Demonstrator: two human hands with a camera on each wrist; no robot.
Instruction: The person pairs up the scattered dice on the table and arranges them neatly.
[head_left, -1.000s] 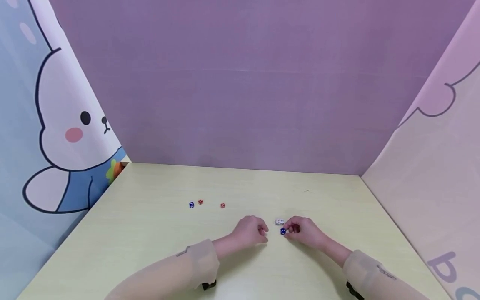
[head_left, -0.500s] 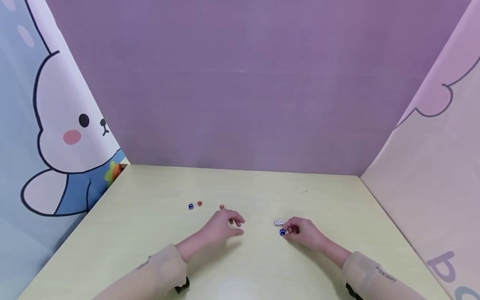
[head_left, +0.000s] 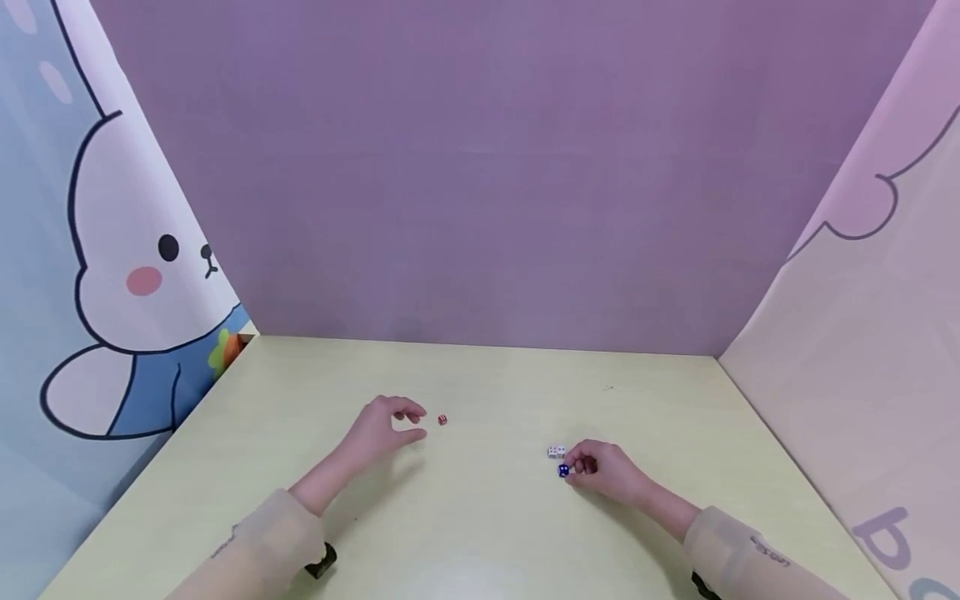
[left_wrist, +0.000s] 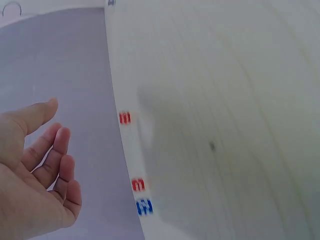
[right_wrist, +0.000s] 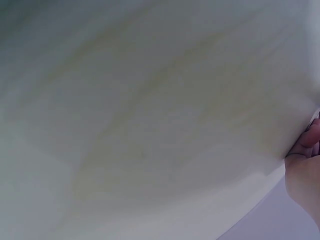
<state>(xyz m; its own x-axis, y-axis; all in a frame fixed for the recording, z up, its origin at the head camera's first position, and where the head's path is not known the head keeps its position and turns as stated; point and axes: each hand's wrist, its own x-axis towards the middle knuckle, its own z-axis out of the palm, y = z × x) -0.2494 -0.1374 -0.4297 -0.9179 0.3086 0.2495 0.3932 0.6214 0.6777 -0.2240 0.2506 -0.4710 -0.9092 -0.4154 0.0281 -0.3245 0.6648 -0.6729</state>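
Note:
My left hand (head_left: 386, 429) hovers above the table with thumb and fingers apart, holding nothing. Just right of its fingertips lies a single red die (head_left: 442, 420). Another red die (left_wrist: 138, 184) and a blue die (left_wrist: 144, 206) sit side by side in the left wrist view; in the head view the left hand hides them. At the right, my right hand (head_left: 609, 471) pinches a dark blue die (head_left: 563, 471) between thumb and finger at the table. Two white dice (head_left: 557, 452) stand together just behind that blue die. The right wrist view catches only part of the right hand (right_wrist: 306, 160).
The pale wooden table (head_left: 480, 533) ends at a purple backdrop (head_left: 480, 183). A rabbit-print panel (head_left: 142, 250) flanks it on the left, and a pale printed panel (head_left: 862, 358) on the right. A small dark mark (head_left: 608, 387) shows on the far right tabletop.
The left hand has moved left and away from the right hand, its fingers spreading, and now covers the far-left red and blue dice. The right hand stays at the blue die.

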